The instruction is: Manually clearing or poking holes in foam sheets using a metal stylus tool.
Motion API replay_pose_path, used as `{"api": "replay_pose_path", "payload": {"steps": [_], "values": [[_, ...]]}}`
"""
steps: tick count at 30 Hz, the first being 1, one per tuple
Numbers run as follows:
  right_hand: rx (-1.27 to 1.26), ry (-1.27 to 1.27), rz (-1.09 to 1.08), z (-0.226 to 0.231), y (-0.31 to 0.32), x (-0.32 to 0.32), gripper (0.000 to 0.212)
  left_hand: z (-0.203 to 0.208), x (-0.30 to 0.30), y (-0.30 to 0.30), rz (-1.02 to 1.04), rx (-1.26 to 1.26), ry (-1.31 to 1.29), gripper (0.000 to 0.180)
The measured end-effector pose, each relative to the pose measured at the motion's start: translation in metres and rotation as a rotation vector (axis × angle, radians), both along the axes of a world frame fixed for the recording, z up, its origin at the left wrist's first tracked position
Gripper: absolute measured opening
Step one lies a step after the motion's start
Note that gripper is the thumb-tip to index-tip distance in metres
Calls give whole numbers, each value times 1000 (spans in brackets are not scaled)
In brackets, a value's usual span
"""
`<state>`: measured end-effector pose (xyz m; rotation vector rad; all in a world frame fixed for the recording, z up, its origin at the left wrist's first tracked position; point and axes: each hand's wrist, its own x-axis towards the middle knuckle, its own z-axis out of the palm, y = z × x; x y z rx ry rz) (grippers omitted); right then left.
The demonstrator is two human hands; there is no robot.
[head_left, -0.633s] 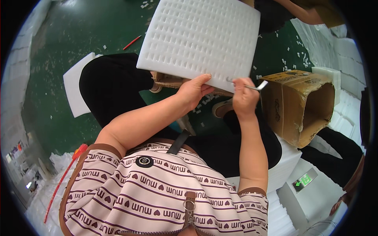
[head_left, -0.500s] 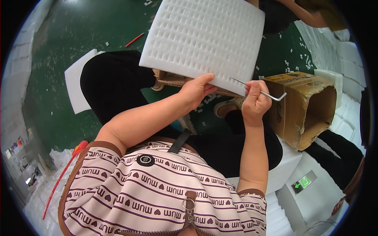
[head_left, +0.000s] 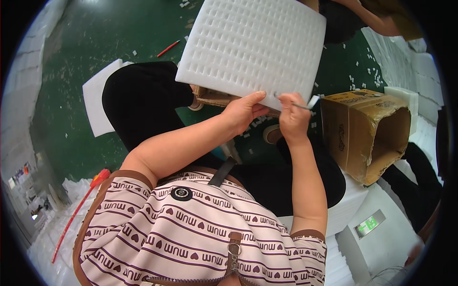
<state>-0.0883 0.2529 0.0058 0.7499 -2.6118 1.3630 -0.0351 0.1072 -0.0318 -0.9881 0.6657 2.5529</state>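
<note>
A thick white foam sheet (head_left: pixel 253 47) with rows of small slots rests on a cardboard box (head_left: pixel 213 97) in front of me. My left hand (head_left: pixel 244 110) grips the near edge of the foam, thumb on top and fingers underneath. My right hand (head_left: pixel 294 118), slightly blurred, is closed around a bent metal hex key (head_left: pixel 301 105). The key's tip is close to the foam's near right part; I cannot tell whether it is in a slot. A small white piece (head_left: pixel 313 102) shows beside the key's bent end.
An open cardboard carton (head_left: pixel 355 136) lies on its side at the right. A red pen (head_left: pixel 168 48) and scattered foam bits (head_left: pixel 374 71) lie on the green floor. Another person's arm (head_left: pixel 381 24) is at the far right. A white foam sheet (head_left: pixel 95 102) lies left of my knee.
My right hand has moved left along the foam's near edge with the hex key. A small white piece now shows at the key's bent end. My left hand keeps its grip.
</note>
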Motion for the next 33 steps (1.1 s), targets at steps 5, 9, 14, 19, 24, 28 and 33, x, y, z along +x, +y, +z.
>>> {"api": "replay_pose_path", "payload": {"steps": [5,9,14,19,24,28,33], "values": [[85,-14,25,-2,-5,1,10,-6,3,0,14,11,4,29],[-79,-16,-30,18,-6,1,10,-3,2,-2,8,18,12,34],[7,-70,69,-11,-12,-4,10,2,2,-4,-32,81,90,38],[-90,-40,-12,18,-11,0,9,5,1,-7,-9,30,62,45],[34,32,96,-8,-30,-1,9,-8,5,-9,-108,82,213,46],[142,-3,71,-8,-27,-3,9,-2,6,-15,-93,93,223,50],[140,-42,68,6,-19,-5,10,31,10,-56,173,-150,52,61]]}}
